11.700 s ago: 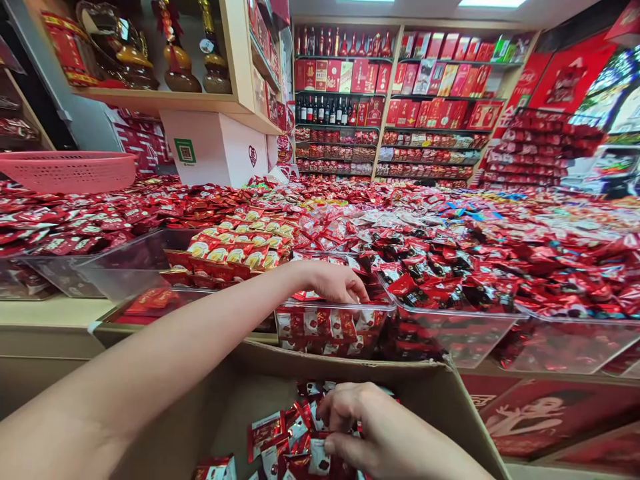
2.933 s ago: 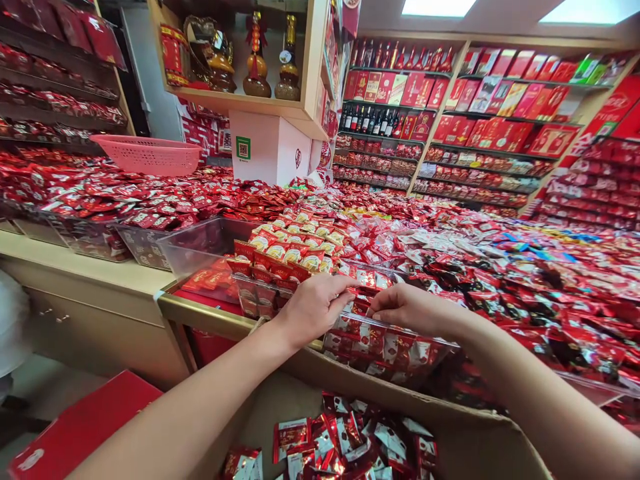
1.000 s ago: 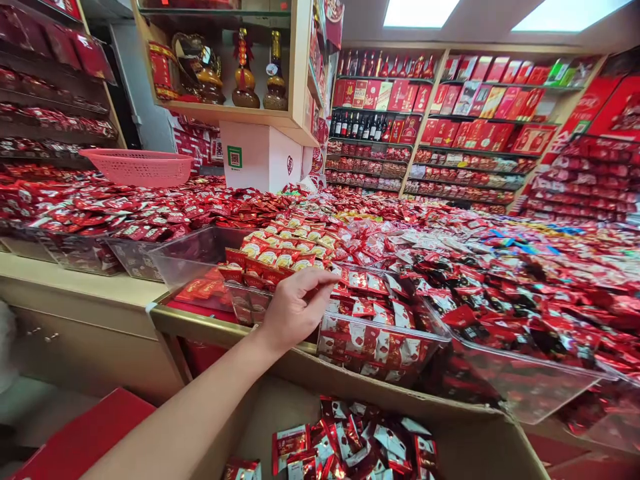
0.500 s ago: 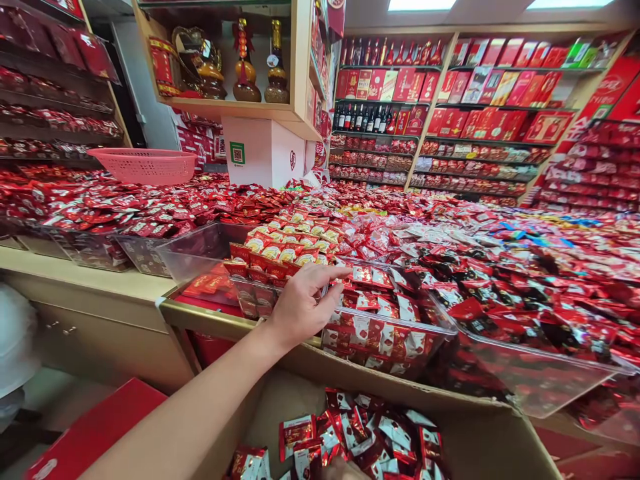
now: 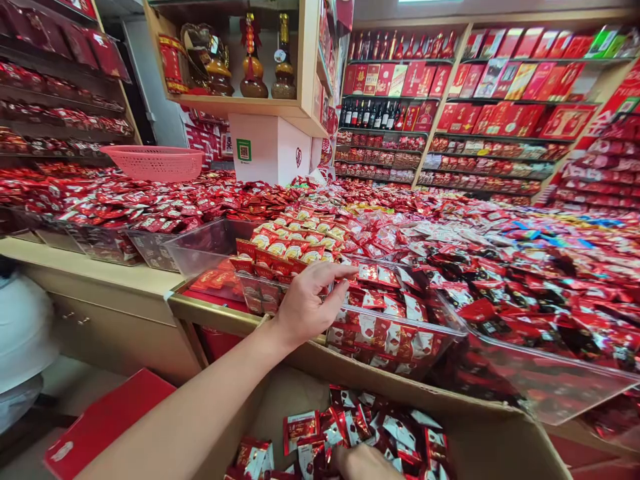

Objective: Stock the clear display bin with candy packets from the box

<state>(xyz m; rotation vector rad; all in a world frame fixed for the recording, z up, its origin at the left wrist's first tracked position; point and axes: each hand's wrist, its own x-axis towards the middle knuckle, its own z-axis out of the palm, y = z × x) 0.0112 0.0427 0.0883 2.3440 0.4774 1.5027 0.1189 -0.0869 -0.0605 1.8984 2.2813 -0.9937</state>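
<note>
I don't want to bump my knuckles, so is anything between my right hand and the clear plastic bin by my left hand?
Yes. The cardboard box's far wall stands between your right hand, low among the red-and-white foil packets, and the clear plastic bin. Beyond that comes the bin's own front rim.

And here's a wooden cabinet (image 5: 235, 104) above a white pillar (image 5: 256, 153), tall shelves (image 5: 444, 100) spanning the back, a pale counter (image 5: 117, 320) left, greyish floor (image 5: 85, 387) below
</note>
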